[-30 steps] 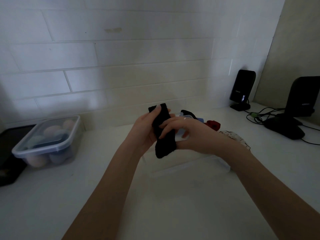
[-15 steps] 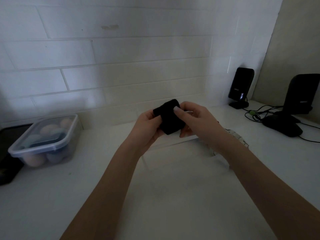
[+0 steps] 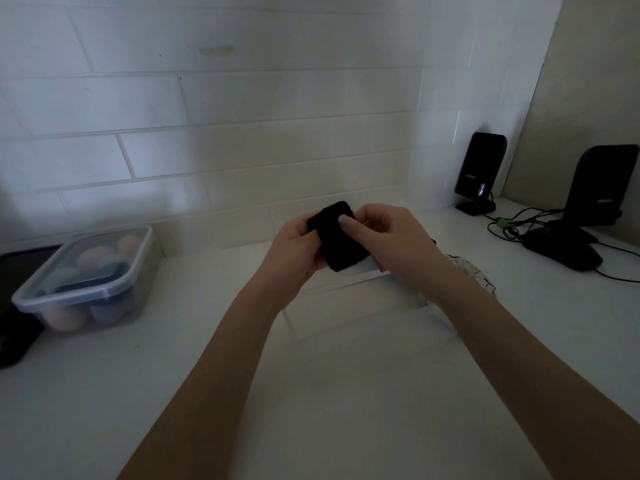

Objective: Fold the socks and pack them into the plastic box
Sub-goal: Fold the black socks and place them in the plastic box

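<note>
A black sock (image 3: 341,245), folded into a short thick packet, is held in the air above the white counter. My left hand (image 3: 294,252) grips its left side. My right hand (image 3: 391,239) grips its right side, with the thumb pressed on top. Right below my hands stands a clear open plastic box (image 3: 332,306), hard to make out against the counter. A pale patterned sock (image 3: 474,275) peeks out behind my right wrist. Any other socks behind my hands are hidden.
A lidded plastic box (image 3: 86,282) with rolled socks inside stands at the left, next to a dark object (image 3: 15,327) at the counter's left edge. Two black speakers (image 3: 479,173) (image 3: 595,202) and cables (image 3: 509,226) occupy the back right. A tiled wall runs behind.
The long black sock was folded over into a compact packet. Both hands stayed on it and lifted slightly; my right thumb now presses on top.
</note>
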{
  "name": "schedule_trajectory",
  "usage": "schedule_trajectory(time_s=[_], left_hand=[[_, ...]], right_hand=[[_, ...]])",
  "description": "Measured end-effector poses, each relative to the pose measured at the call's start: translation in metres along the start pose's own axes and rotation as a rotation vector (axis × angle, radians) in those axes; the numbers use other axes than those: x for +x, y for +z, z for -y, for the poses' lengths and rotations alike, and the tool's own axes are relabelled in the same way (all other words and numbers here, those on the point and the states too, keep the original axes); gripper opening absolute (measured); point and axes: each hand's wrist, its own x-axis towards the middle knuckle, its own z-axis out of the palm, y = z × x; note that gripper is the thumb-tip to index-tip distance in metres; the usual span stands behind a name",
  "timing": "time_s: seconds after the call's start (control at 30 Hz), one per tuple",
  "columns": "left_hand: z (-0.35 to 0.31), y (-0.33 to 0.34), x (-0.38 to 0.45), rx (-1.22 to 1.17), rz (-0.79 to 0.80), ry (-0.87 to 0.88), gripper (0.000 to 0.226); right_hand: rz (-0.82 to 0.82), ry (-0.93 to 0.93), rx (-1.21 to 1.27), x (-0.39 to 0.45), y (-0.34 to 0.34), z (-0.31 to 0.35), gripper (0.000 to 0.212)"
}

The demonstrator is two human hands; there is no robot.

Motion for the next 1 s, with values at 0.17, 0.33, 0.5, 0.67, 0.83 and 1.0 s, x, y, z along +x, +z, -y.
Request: schedule_trajectory(time_s=[0.17,0.33,0.5,0.67,0.83,1.0], left_hand=[[-0.002,0.002,-0.001,-0.021,0.010,-0.026,0.024],[-0.007,0.007,0.000,-0.072,-0.015,-0.126,0.035],[-0.003,0.006,-0.003,0.102,-0.039,-0.038,0.027],[-0.005,0.005,-0.005,0.124,-0.020,0.028,0.020],[-0.011,0.003,-0.007,0.066,-0.010,0.079,0.025],[-0.015,0.008,-0.012,-0.010,0.050,0.050,0.025]], right_hand=[[-0.041,0.023,-0.051,-0.003,-0.002,0.007,0.030],[-0.052,0.089,-0.063,-0.005,-0.003,0.005,0.029],[0.016,0.111,-0.042,-0.006,-0.004,0.006,0.023],[0.016,0.245,-0.045,-0.006,-0.005,0.003,0.035],[0.374,0.311,-0.113,-0.011,-0.006,0.008,0.034],[0.373,0.223,-0.034,-0.012,-0.007,0.006,0.019]])
